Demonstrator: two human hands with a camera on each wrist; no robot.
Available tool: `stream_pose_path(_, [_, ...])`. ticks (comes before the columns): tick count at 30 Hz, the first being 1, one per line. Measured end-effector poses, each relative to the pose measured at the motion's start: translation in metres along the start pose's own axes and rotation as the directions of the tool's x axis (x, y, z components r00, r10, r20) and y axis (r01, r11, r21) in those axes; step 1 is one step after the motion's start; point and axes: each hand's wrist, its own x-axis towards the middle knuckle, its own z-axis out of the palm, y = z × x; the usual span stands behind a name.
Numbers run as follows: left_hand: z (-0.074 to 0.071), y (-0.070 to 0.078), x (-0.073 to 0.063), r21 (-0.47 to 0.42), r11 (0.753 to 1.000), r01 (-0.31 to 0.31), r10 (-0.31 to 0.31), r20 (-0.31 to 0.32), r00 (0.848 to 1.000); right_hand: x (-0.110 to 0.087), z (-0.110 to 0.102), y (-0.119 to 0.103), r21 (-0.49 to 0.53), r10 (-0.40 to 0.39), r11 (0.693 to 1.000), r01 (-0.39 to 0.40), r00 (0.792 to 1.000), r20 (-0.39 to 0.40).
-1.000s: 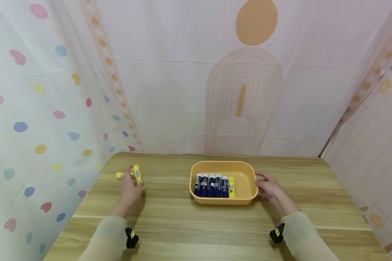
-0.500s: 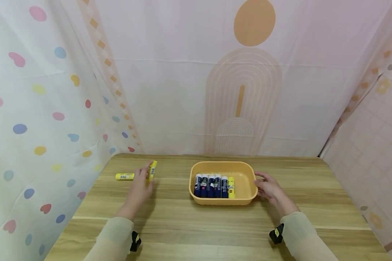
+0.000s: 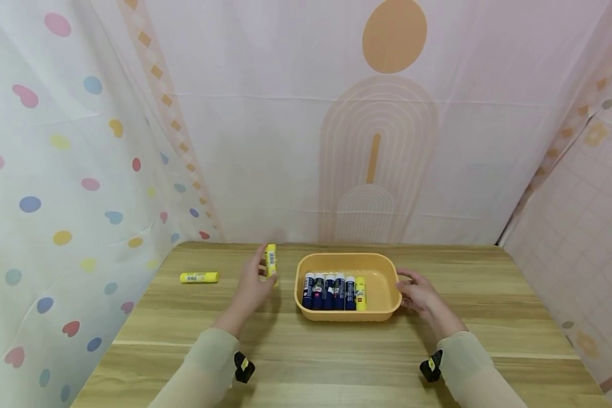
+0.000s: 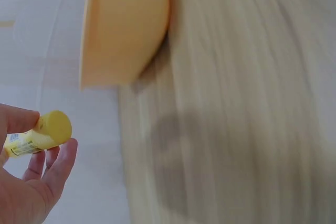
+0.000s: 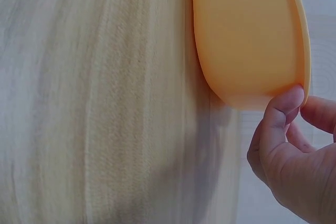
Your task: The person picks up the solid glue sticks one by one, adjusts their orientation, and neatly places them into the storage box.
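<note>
My left hand [image 3: 252,286] pinches a yellow glue stick [image 3: 271,262] between thumb and fingers, held nearly upright just left of an orange-yellow plastic basket [image 3: 385,313]. In the left wrist view the end of that glue stick [image 4: 50,132] sticks out past the thumb, apart from the basket wall [image 4: 126,30]. Inside the basket lie several dark blue glue sticks [image 3: 328,292] with white caps, side by side, and one yellow glue stick [image 3: 361,293] at the right of their row. My right hand [image 3: 420,294] holds the basket's right end by its rim, thumb and fingers at the edge [image 5: 306,72].
Another yellow glue stick [image 3: 199,277] lies on its side at the left of the wooden table [image 3: 336,362]. Patterned cloth [image 3: 265,141] hangs behind the table's back edge and at both sides.
My left hand has carried its glue stick rightward from the table's left side towards the basket, uncovering the other yellow one lying there. The right hand and the basket have stayed in place.
</note>
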Motion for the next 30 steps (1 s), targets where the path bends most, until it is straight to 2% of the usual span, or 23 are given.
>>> stream_pose_path(2, [0.006, 0.007, 0.003, -0.059, 0.998, 0.009, -0.009, 0.005, 1.0, 0.0, 0.001, 0.0, 0.001, 0.001, 1.0, -0.001, 1.0, 0.0])
stream_pose_path(5, [0.016, 0.018, 0.008, -0.102, 0.995, -0.013, 0.013, -0.003, 1.0, 0.0, 0.001, 0.0, -0.001, 0.002, 1.0, -0.002, 1.0, 0.0])
stream_pose_path(10, [0.036, 0.038, 0.01, -0.085, 0.993, -0.08, 0.079, -0.019, 0.997, 0.0, 0.001, 0.001, 0.006, 0.001, 1.0, -0.001, 1.0, 0.001])
stream_pose_path(14, [0.056, 0.051, 0.008, -0.071, 0.985, -0.155, 0.155, 0.001, 0.988, 0.001, 0.001, 0.002, 0.008, -0.001, 1.0, 0.001, 1.0, 0.001])
stream_pose_path(16, [0.067, 0.056, 0.005, -0.016, 0.968, -0.25, 0.25, 0.026, 0.968, 0.001, 0.001, 0.001, 0.006, -0.001, 1.0, 0.001, 1.0, 0.003])
stream_pose_path(19, [0.082, 0.062, 0.0, 0.107, 0.915, -0.39, 0.383, 0.078, 0.92, 0.0, 0.002, 0.001, 0.007, -0.001, 1.0, 0.001, 1.0, 0.004])
stream_pose_path(21, [0.091, 0.066, -0.003, 0.153, 0.881, -0.448, 0.434, 0.12, 0.893, -0.001, 0.003, 0.0, 0.007, 0.0, 1.0, 0.0, 1.0, 0.004])
stream_pose_path(22, [0.095, 0.067, -0.004, 0.16, 0.877, -0.452, 0.433, 0.141, 0.89, -0.001, 0.004, 0.0, 0.009, 0.001, 1.0, -0.001, 1.0, 0.003])
stream_pose_path(23, [0.099, 0.069, -0.006, 0.154, 0.878, -0.452, 0.43, 0.159, 0.889, -0.001, 0.004, 0.0, 0.009, 0.001, 1.0, -0.001, 1.0, 0.004])
stream_pose_path(26, [0.111, 0.075, -0.011, 0.109, 0.912, -0.396, 0.369, 0.205, 0.906, -0.002, 0.005, -0.001, 0.014, 0.002, 1.0, -0.002, 1.0, 0.003])
stream_pose_path(30, [0.129, 0.083, -0.014, -0.006, 0.964, -0.267, 0.262, 0.209, 0.942, -0.001, 0.006, 0.0, 0.021, 0.001, 1.0, -0.001, 1.0, 0.005])
